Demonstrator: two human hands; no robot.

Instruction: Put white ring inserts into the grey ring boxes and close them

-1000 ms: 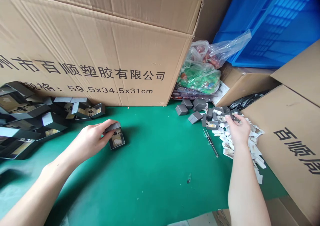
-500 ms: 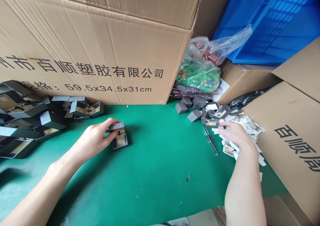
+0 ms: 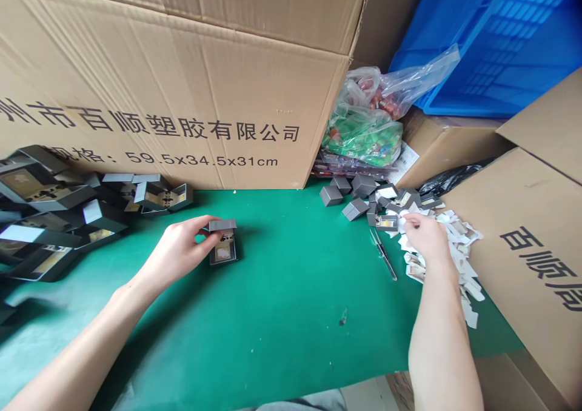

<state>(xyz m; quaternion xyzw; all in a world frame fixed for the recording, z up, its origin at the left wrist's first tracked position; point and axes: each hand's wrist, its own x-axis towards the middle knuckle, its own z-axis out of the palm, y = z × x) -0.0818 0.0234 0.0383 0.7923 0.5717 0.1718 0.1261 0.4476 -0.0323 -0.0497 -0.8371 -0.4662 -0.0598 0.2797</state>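
Observation:
My left hand (image 3: 179, 252) grips the raised lid (image 3: 222, 225) of a small open grey box (image 3: 223, 253), and the box has a cream insert and stands on the green mat (image 3: 277, 338). My right hand (image 3: 425, 239) rests over a heap of white paper slips (image 3: 459, 247), with its fingers curled. Whether those fingers pinch a slip is hidden. Just past its fingertips lies a small open grey box (image 3: 387, 222).
A large printed cardboard carton (image 3: 173, 90) stands behind the mat. Open grey boxes (image 3: 50, 205) are heaped at the left, and closed ones (image 3: 352, 196) stand beyond the tweezers (image 3: 384, 254). Plastic bags (image 3: 364, 126), a blue crate (image 3: 495, 41) and more cartons (image 3: 522, 259) fill the right.
The grey lid now stands more upright above its box, and the box has shifted slightly right. My right hand has moved from the box edge further over the paper slips.

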